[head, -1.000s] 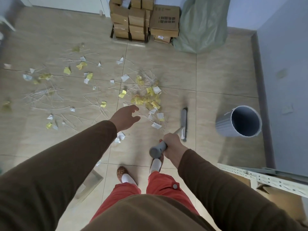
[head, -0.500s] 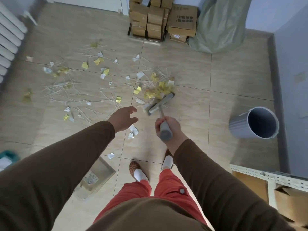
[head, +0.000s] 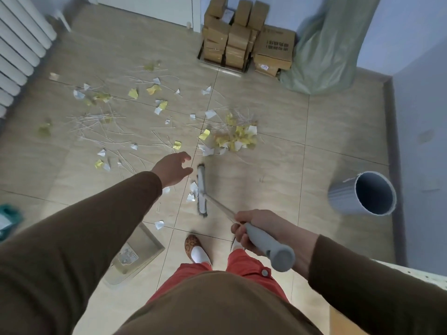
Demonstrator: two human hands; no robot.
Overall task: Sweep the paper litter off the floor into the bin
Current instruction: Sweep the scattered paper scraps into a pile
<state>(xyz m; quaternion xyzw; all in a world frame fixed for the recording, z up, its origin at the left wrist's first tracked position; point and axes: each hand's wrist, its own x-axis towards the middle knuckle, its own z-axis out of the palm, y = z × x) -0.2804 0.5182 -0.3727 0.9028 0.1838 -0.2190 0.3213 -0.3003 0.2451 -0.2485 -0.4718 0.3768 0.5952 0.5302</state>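
White and yellow paper scraps and thin white strips litter the tiled floor, with a dense yellow pile (head: 235, 140) in the middle. My right hand (head: 256, 229) grips the grey handle of a small broom (head: 268, 247). Its long grey head (head: 202, 192) rests on the floor below the pile, beside a few white scraps (head: 192, 193). My left hand (head: 173, 169) hovers open above the floor just left of the broom head, holding nothing. A grey bin (head: 362, 194) lies on its side at the right wall, mouth facing me. A beige dustpan (head: 135, 257) lies by my left foot.
Stacked cardboard boxes (head: 246, 42) and a green sack (head: 324, 52) stand at the far wall. A white radiator (head: 19, 44) lines the left wall. A metal shelf edge (head: 411, 274) juts in at lower right. A teal object (head: 9, 218) sits at the left edge.
The broom head was pulled back from the yellow pile toward my feet and turned lengthwise. My right hand drew back and to the right. The left hand stayed open over the floor.
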